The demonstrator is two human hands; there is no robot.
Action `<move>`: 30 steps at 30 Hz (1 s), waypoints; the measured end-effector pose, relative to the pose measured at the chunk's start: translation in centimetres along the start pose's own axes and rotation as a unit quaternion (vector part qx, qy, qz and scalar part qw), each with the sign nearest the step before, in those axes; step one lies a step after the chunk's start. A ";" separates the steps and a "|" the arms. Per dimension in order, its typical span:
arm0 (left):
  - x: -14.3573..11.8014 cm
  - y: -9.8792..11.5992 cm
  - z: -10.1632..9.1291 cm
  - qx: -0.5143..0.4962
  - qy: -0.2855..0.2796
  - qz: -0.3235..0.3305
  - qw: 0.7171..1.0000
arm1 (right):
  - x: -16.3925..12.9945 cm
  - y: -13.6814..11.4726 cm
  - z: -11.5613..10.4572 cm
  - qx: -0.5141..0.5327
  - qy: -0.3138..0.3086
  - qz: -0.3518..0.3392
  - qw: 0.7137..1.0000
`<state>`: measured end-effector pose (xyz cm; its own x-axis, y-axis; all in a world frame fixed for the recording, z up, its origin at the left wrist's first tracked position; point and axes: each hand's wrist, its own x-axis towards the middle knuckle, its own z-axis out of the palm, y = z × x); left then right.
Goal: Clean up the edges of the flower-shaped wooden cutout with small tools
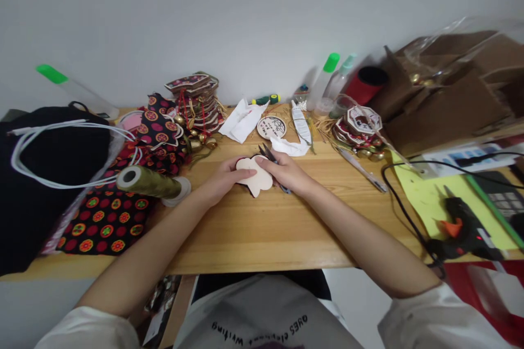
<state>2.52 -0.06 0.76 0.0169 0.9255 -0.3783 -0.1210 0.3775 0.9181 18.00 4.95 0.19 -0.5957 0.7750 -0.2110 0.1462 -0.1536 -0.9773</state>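
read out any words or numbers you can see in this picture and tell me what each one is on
"writing", upside down, on the person's white shirt; the rest of that line is too blurred to read.
Round wooden disc behind the hands: dark printed characters and a drawing, too small to read.
Octagonal ornament on the right stack: a printed design, unreadable.
Keypad device at the right edge: key markings too small to read.
Nothing legible on the wooden cutout under the left hand and right hand.
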 end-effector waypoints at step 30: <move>-0.2 0.3 0.4 0.053 0.000 0.017 0.998 | 0.1 0.0 -0.1 -0.013 -0.002 0.013 1.000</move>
<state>2.85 -0.14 1.20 0.0142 0.9382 -0.3458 -0.0167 0.3460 0.9381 18.05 5.09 0.17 -0.5942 0.7687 -0.2369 0.1829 -0.1577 -0.9704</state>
